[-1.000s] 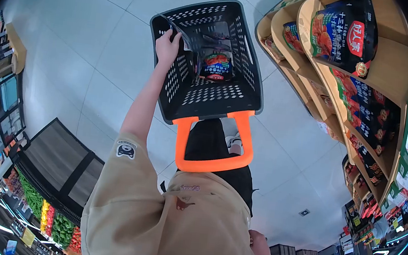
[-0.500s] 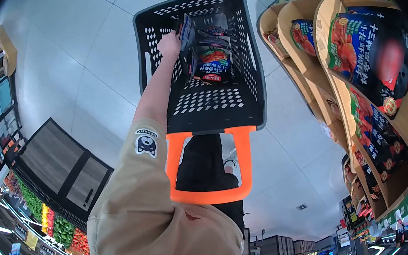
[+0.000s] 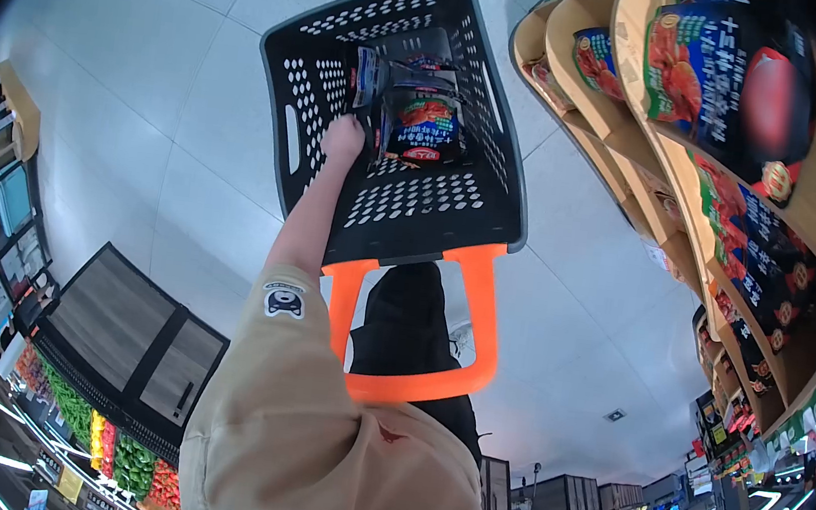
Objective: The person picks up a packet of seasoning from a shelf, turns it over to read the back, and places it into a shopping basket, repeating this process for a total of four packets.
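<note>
My left hand [image 3: 344,137] is down inside a black shopping basket [image 3: 431,227], near its left wall. Its fingers are curled at the dark lower edge of a seasoning packet [image 3: 364,77], which stands on edge against that wall; the fingertips are partly hidden. Beside it lies a row of blue-and-black crayfish seasoning packets [image 3: 428,128], overlapping one another, with red crayfish pictures. An orange handle [image 3: 413,389] sticks out from the basket toward my body. My right hand is out of sight.
To the right, a curved wooden shelf [image 3: 618,108] holds more crayfish seasoning packets [image 3: 714,83]. A dark wood-panelled cabinet [image 3: 115,307] stands at left, with vegetables [image 3: 131,463] beyond it. My dark-clad leg [image 3: 410,326] is behind the basket.
My left hand has moved down along the basket's left side, toward the handle end. The packet beside the wall has shifted slightly the same way. The whole view has moved a little.
</note>
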The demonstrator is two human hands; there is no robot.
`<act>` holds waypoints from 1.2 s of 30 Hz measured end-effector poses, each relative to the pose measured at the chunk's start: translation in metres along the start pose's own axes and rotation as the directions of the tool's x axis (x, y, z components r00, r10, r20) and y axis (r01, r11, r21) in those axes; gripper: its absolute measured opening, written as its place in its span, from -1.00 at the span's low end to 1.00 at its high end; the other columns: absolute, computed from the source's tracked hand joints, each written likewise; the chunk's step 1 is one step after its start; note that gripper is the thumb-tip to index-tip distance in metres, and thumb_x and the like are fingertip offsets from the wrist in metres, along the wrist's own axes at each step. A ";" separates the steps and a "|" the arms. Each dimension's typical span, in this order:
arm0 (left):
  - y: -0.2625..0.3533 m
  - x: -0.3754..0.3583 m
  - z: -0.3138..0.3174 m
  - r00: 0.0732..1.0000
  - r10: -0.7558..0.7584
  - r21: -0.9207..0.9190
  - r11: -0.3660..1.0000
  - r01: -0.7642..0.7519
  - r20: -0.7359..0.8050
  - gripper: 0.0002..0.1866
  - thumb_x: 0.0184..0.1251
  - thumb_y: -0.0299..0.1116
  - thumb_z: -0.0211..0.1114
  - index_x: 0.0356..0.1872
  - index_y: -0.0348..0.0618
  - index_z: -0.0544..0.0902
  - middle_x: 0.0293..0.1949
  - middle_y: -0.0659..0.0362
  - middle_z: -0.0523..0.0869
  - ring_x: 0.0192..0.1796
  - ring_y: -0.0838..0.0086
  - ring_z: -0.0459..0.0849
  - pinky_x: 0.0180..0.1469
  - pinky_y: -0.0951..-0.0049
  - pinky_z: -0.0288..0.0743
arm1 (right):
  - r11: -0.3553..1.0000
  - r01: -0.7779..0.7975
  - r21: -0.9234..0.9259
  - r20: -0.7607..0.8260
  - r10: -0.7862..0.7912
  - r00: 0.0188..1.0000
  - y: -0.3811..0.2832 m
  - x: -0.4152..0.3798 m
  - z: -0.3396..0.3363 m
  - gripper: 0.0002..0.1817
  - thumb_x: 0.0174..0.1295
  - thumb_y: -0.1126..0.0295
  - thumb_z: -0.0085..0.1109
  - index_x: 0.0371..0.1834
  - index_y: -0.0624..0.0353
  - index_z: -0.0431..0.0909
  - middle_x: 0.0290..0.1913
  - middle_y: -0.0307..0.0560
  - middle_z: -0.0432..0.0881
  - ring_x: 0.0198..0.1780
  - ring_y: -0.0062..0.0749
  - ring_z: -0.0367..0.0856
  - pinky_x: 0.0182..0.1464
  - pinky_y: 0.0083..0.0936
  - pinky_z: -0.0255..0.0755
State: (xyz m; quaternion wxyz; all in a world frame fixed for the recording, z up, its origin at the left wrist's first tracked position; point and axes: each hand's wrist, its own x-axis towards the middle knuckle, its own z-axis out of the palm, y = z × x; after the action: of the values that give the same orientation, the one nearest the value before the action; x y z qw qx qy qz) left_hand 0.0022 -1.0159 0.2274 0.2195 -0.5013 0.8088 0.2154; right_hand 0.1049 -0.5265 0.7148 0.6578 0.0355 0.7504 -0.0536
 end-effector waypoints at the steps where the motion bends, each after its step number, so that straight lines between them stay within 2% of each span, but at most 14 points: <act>1: -0.002 -0.010 -0.005 1.000 0.008 0.010 1.000 -0.008 0.012 -0.74 0.10 -0.24 -0.05 -0.34 -0.08 0.58 -0.35 -0.02 0.61 -0.25 0.13 0.58 -0.23 0.21 0.46 | 1.000 0.022 0.006 -0.008 -0.022 1.000 0.003 0.001 0.002 -0.81 -0.11 0.45 -0.03 -0.38 0.26 0.44 -0.43 0.14 0.51 -0.32 0.01 0.48 -0.27 -0.25 0.38; 9: -0.003 -0.075 -0.075 0.998 0.048 0.012 0.999 -0.048 0.036 -0.71 0.08 -0.17 -0.01 -0.29 -0.08 0.57 -0.22 -0.03 0.57 -0.14 0.12 0.53 -0.13 0.19 0.41 | 0.966 0.247 0.073 -0.131 -0.236 0.963 0.036 -0.005 0.029 -0.81 -0.09 0.44 -0.04 -0.38 0.26 0.44 -0.43 0.14 0.51 -0.31 0.01 0.49 -0.27 -0.25 0.38; 10: -0.015 -0.061 -0.062 0.988 0.155 0.015 0.988 -0.155 0.015 -0.71 0.06 -0.19 -0.01 -0.30 -0.08 0.57 -0.24 -0.03 0.57 -0.14 0.11 0.52 -0.12 0.19 0.40 | 0.958 0.274 0.082 -0.147 -0.260 0.954 0.043 -0.007 0.033 -0.81 -0.09 0.44 -0.04 -0.38 0.26 0.44 -0.43 0.14 0.51 -0.31 0.01 0.49 -0.26 -0.25 0.38; 14: 0.032 -0.095 -0.101 0.979 0.201 0.001 0.980 -0.201 0.043 -0.68 0.04 -0.19 -0.03 -0.30 -0.12 0.58 -0.27 -0.06 0.58 -0.14 0.12 0.53 -0.13 0.21 0.41 | 0.913 0.391 0.114 -0.201 -0.364 0.909 0.076 -0.015 0.061 -0.81 -0.08 0.43 -0.05 -0.38 0.26 0.44 -0.43 0.14 0.51 -0.31 0.01 0.49 -0.26 -0.25 0.38; 16: 0.052 -0.112 -0.102 0.952 0.281 0.037 0.960 -0.278 -0.120 -0.70 0.02 -0.20 -0.01 -0.36 -0.13 0.60 -0.39 -0.01 0.62 -0.26 0.17 0.59 -0.21 0.26 0.45 | 0.893 0.429 0.137 -0.266 -0.384 0.884 0.093 -0.020 0.076 -0.81 -0.08 0.43 -0.05 -0.38 0.26 0.45 -0.42 0.15 0.51 -0.31 0.00 0.49 -0.26 -0.25 0.38; 19: 0.089 -0.155 -0.118 0.922 0.386 -0.093 0.918 -0.386 -0.022 -0.72 0.02 -0.23 0.01 -0.41 -0.16 0.61 -0.55 0.06 0.63 -0.36 0.22 0.62 -0.27 0.29 0.46 | 0.890 0.446 0.100 -0.366 -0.383 0.848 0.109 -0.033 0.066 -0.78 -0.04 0.39 -0.09 -0.36 0.23 0.47 -0.40 0.14 0.53 -0.31 -0.02 0.51 -0.23 -0.24 0.39; 23: 0.110 -0.173 -0.081 0.873 0.445 -0.122 0.873 -0.473 -0.201 -0.75 -0.01 -0.28 0.05 -0.43 -0.20 0.61 -0.51 -0.01 0.62 -0.34 0.20 0.61 -0.23 0.28 0.45 | 0.905 0.415 0.097 -0.405 -0.345 0.847 0.165 -0.017 0.083 -0.70 -0.06 0.26 -0.05 -0.30 0.18 0.49 -0.33 0.09 0.53 -0.25 -0.02 0.49 -0.22 -0.26 0.37; 25: 0.130 -0.206 -0.074 0.868 0.474 -0.149 0.857 -0.494 -0.152 -0.74 -0.01 -0.28 0.06 -0.42 -0.22 0.61 -0.43 -0.07 0.61 -0.28 0.13 0.58 -0.20 0.25 0.44 | 0.955 0.293 0.054 -0.506 -0.226 0.832 0.187 -0.021 0.088 -0.77 -0.05 0.30 -0.05 -0.39 0.16 0.50 -0.42 0.08 0.54 -0.32 -0.05 0.52 -0.27 -0.24 0.40; 28: 0.155 -0.252 -0.057 0.807 0.567 -0.108 0.803 -0.586 -0.164 -0.75 -0.01 -0.28 0.05 -0.43 -0.23 0.61 -0.44 -0.06 0.61 -0.28 0.13 0.58 -0.21 0.25 0.44 | 0.941 0.330 0.081 -0.589 -0.222 0.777 0.226 -0.016 0.099 -0.72 -0.11 0.25 0.03 -0.34 0.14 0.51 -0.40 0.06 0.55 -0.33 -0.07 0.52 -0.31 -0.32 0.39; 30: 0.173 -0.295 -0.065 0.564 0.809 0.339 0.583 -0.738 -0.164 -0.75 0.01 -0.32 0.03 -0.46 -0.27 0.61 -0.62 0.07 0.62 -0.54 0.42 0.62 -0.42 0.48 0.47 | 0.877 0.443 0.187 -0.555 -0.277 0.784 0.264 -0.011 0.097 -0.75 -0.09 0.26 0.04 -0.39 0.16 0.50 -0.43 0.04 0.55 -0.36 -0.10 0.52 -0.33 -0.33 0.39; 31: 0.182 -0.305 -0.063 0.561 0.811 0.342 0.581 -0.739 -0.166 -0.75 0.01 -0.32 0.03 -0.46 -0.27 0.61 -0.62 0.07 0.62 -0.54 0.42 0.62 -0.42 0.48 0.47 | 0.796 0.528 0.297 -0.508 -0.337 0.793 0.280 -0.010 0.094 -0.78 -0.08 0.26 0.05 -0.43 0.17 0.50 -0.47 0.01 0.55 -0.38 -0.12 0.52 -0.35 -0.35 0.40; 33: 0.208 -0.327 -0.065 0.676 0.734 0.055 0.680 -0.732 -0.070 -0.75 0.04 -0.27 0.03 -0.41 -0.19 0.61 -0.50 0.00 0.62 -0.35 0.20 0.61 -0.25 0.32 0.45 | 0.836 0.476 0.272 -0.637 -0.215 0.740 0.302 -0.014 0.073 -0.79 -0.05 0.26 0.05 -0.46 0.18 0.49 -0.50 -0.01 0.55 -0.40 -0.15 0.52 -0.37 -0.37 0.40; 34: 0.218 -0.343 -0.066 0.645 0.764 -0.118 0.639 -0.760 -0.018 -0.77 0.05 -0.30 0.02 -0.40 -0.17 0.60 -0.54 0.07 0.63 -0.39 0.29 0.62 -0.29 0.38 0.46 | 0.873 0.416 0.255 -0.750 -0.094 0.655 0.310 -0.016 0.057 -0.80 -0.02 0.26 0.05 -0.48 0.19 0.48 -0.52 -0.04 0.54 -0.42 -0.18 0.53 -0.38 -0.38 0.40; 36: 0.241 -0.379 -0.066 0.589 0.808 -0.089 0.586 -0.806 -0.023 -0.78 0.06 -0.31 0.02 -0.40 -0.17 0.60 -0.56 0.09 0.63 -0.40 0.32 0.63 -0.30 0.40 0.45 | 0.896 0.401 0.192 -0.816 -0.082 0.572 0.319 -0.013 0.025 -0.78 0.00 0.25 0.05 -0.50 0.21 0.46 -0.51 -0.03 0.54 -0.40 -0.15 0.52 -0.35 -0.34 0.39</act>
State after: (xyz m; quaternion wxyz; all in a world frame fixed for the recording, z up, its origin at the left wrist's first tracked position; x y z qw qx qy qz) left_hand -0.0734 -0.6846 0.5285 0.0833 -0.0877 0.9353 0.3327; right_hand 0.1705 -0.2129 0.7136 0.2261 0.0693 0.9366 -0.2585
